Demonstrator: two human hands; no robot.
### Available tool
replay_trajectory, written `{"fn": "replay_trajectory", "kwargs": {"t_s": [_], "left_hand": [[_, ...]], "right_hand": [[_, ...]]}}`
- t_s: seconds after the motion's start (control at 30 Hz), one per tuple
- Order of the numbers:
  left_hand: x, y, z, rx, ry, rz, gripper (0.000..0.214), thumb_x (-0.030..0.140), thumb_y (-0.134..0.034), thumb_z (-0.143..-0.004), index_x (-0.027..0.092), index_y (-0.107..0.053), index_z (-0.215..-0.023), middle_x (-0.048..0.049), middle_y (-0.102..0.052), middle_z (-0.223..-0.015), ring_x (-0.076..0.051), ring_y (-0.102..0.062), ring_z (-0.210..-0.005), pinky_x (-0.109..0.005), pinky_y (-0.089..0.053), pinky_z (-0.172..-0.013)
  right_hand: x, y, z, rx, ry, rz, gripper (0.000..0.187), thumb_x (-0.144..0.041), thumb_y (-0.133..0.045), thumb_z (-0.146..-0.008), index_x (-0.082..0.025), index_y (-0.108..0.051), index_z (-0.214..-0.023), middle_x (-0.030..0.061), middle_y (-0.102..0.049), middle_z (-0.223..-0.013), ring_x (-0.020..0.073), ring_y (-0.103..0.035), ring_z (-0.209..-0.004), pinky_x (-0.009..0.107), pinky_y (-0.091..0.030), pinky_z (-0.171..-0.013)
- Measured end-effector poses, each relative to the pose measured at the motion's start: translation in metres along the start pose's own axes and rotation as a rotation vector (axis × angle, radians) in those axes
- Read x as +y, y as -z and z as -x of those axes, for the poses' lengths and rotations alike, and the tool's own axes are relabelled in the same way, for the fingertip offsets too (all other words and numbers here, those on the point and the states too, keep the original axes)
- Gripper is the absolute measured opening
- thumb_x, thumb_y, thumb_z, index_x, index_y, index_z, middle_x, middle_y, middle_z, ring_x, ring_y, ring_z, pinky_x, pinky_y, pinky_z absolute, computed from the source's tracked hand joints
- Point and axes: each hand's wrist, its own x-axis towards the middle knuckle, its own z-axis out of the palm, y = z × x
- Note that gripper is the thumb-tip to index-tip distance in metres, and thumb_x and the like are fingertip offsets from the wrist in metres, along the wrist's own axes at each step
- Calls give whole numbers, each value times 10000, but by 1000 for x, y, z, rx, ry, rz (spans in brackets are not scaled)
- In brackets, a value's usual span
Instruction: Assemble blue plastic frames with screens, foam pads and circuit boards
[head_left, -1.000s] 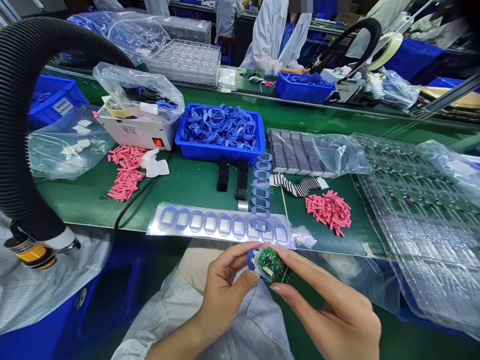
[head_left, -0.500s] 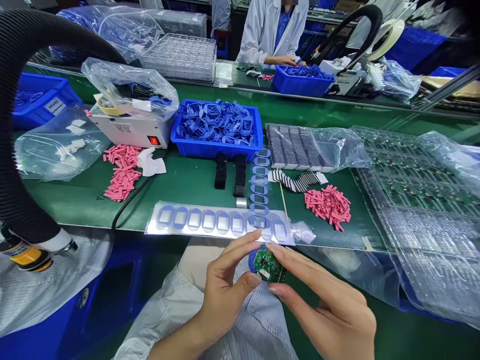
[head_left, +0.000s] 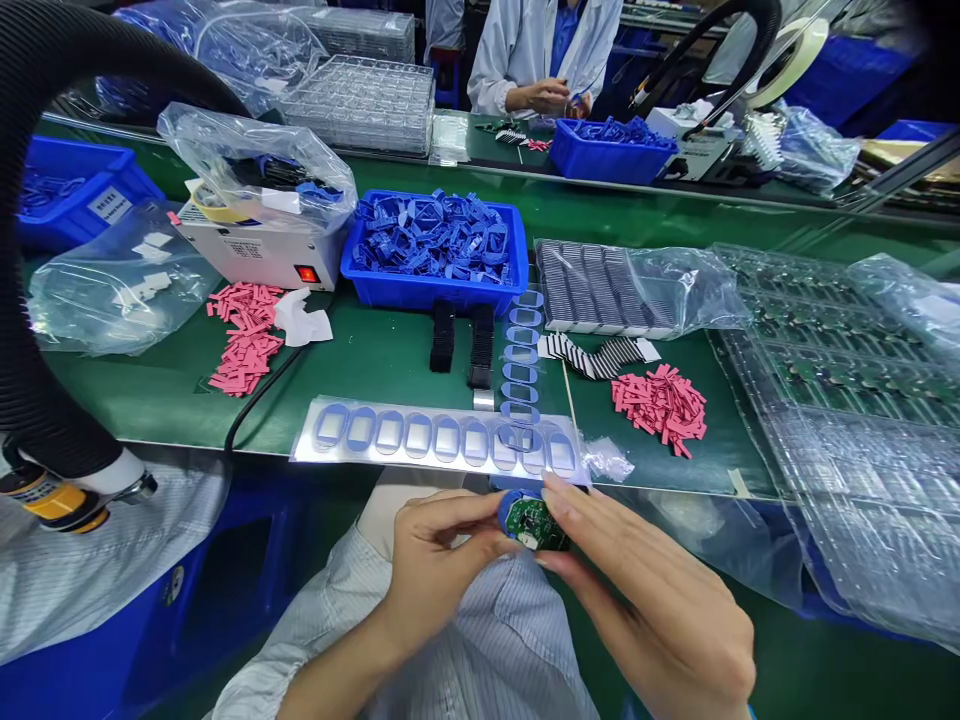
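Observation:
Both my hands hold a small green circuit board (head_left: 534,524) low over my lap, just below the bench edge. A blue ring or rim (head_left: 510,514) edges its left side, and a white part sits on its face. My left hand (head_left: 442,560) pinches the board's left side between thumb and fingers. My right hand (head_left: 645,590) grips its right side with the fingertips. Part of the board is hidden by my fingers. Just beyond my hands lies a clear sheet of blue oval gaskets (head_left: 442,440).
On the green bench are a blue crate of blue frames (head_left: 431,292), pink pad piles (head_left: 660,408), and a bagged tray stack of green boards (head_left: 840,370). A black hose (head_left: 45,250) curves at left. A co-worker in a white coat (head_left: 540,50) works across the bench.
The board has turned in my fingers, and my left hand has shifted from above it to its left side. The view has tilted slightly, so the bench sits a little higher.

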Motion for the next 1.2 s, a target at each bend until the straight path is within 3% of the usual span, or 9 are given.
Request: {"fn": "replay_trajectory", "kwargs": {"t_s": [0.17, 0.3, 0.4, 0.5, 0.57, 0.67, 0.87, 1.2], "left_hand": [[11, 5, 0, -185, 98, 62, 272, 253, -797, -676, 287, -771, -945, -58, -799, -842, -227, -749, -735, -299, -606, -668], [16, 2, 0, -126, 167, 47, 165, 344, -758, -718, 245, -796, -844, -63, -799, -801, -225, -743, -703, -295, -601, -660], [18, -2, 1, -116, 123, -28, 178, 356, -722, -754, 242, -793, -871, -59, -799, -783, -221, -731, -663, -288, -587, -612], [19, -5, 2, -154, 37, -105, 157, 307, -704, -781, 282, -779, -917, -37, -799, -855, -229, -740, -748, -293, -582, -683], [20, -6, 4, -155, 3, -131, 156, 273, -705, -782, 309, -774, -917, -16, -797, -876, -231, -744, -793, -294, -580, -727], [21, -7, 5, -161, 0, -160, 173, 245, -699, -788, 325, -769, -925, -3, -795, -887, -225, -748, -797, -280, -581, -727], [16, -2, 8, -195, -77, -280, 264, 176, -668, -810, 352, -741, -991, 11, -777, -973, -218, -747, -843, -267, -581, -745], [18, -7, 7, -195, -96, -232, 325, 141, -732, -746, 379, -739, -967, 39, -775, -952, -208, -747, -863, -247, -598, -773]], "right_hand": [[-2, -1, 4, -5, 83, 161, 632, -93, -683, -800, -237, -456, -1373, 42, -695, -1126, 209, -697, -982, 345, -557, -918], [-3, -3, 10, -33, 94, 131, 573, -80, -686, -787, -227, -527, -1318, 54, -689, -1150, 232, -670, -1045, 368, -548, -938], [-5, -6, 12, 15, -134, -129, 491, -191, -644, -845, -243, -520, -1318, 67, -700, -1132, 227, -687, -1003, 338, -600, -834], [-6, -8, 7, 81, -404, -377, 277, -330, -624, -857, -234, -644, -1117, 76, -714, -980, 197, -714, -841, 253, -624, -640], [-6, -9, 1, 111, -497, -462, 150, -342, -660, -825, -221, -685, -909, 56, -701, -838, 164, -702, -701, 205, -602, -544], [-4, -7, -5, 60, -576, -564, 143, -351, -683, -799, -211, -691, -826, 40, -711, -746, 150, -701, -626, 180, -592, -530], [4, -5, -4, -21, -589, -699, 117, -328, -706, -780, -219, -717, -820, 50, -749, -774, 186, -731, -702, 215, -613, -587], [3, -7, 3, 48, -557, -773, 111, -318, -678, -813, -230, -717, -866, 56, -727, -799, 181, -719, -750, 221, -608, -621]]}}
